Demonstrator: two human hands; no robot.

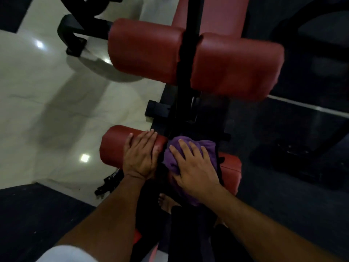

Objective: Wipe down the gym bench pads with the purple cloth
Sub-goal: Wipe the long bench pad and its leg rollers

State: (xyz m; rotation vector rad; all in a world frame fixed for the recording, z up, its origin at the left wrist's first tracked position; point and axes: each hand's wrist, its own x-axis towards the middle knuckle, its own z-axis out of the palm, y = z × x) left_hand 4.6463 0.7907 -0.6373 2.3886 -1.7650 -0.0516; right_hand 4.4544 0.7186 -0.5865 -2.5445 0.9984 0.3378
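Observation:
The purple cloth [190, 150] lies bunched over the lower right red roller pad [231, 167], beside the black centre post [186, 87]. My right hand [194, 167] lies flat on the cloth with fingers spread, pressing it onto the pad. My left hand [141, 154] rests flat with straight fingers on top of the lower left red roller pad [113, 146]. Further up the post sit two larger red roller pads, left [145, 50] and right [236, 67]. Beyond them the long red bench pad [217, 14] runs away from me.
Glossy white tile floor [47, 91] spreads to the left, dark rubber matting [292, 176] to the right and near left. A black frame foot [75, 35] stands on the tiles at upper left. My bare foot [167, 203] shows below the hands.

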